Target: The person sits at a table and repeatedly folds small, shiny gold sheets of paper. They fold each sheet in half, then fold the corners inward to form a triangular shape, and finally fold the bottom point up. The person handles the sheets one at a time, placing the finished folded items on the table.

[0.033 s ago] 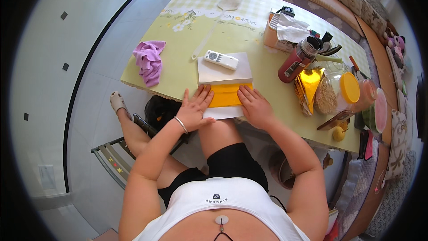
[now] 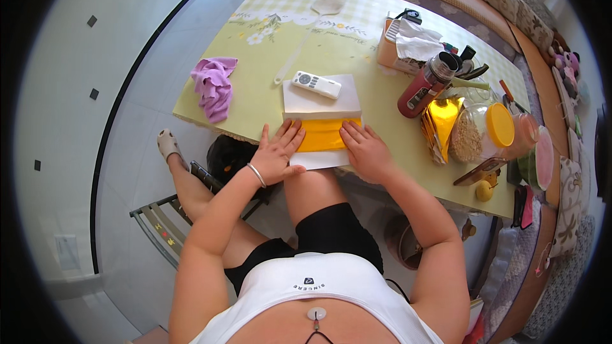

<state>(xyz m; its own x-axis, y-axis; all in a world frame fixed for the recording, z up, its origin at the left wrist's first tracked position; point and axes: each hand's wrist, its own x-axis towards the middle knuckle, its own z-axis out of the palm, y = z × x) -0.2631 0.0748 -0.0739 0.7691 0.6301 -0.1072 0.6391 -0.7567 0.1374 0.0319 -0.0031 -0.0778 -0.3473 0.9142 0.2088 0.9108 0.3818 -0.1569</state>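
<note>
At the table's near edge, a gold sheet of paper [image 2: 328, 137] lies flat across a white sheet [image 2: 347, 99]. White shows above and below the gold. My left hand [image 2: 278, 153], with a bangle at the wrist, presses spread fingers on the gold sheet's left end. Stretched out flat, the fingers of my right hand [image 2: 368, 151] rest on its right end. A white remote control [image 2: 317, 85] lies aslant on the far part of the white sheet. Neither hand is closed round anything.
Left on the table [image 2: 255, 102] lies a crumpled purple cloth [image 2: 215, 89]; a pale fly swatter [image 2: 327, 6] lies beyond. At right stand a tissue box [image 2: 394, 57], a dark red bottle [image 2: 426, 88], gold foil [image 2: 442, 121] and a yellow-lidded jar [image 2: 470, 135]. A folding chair [image 2: 162, 229] is at lower left.
</note>
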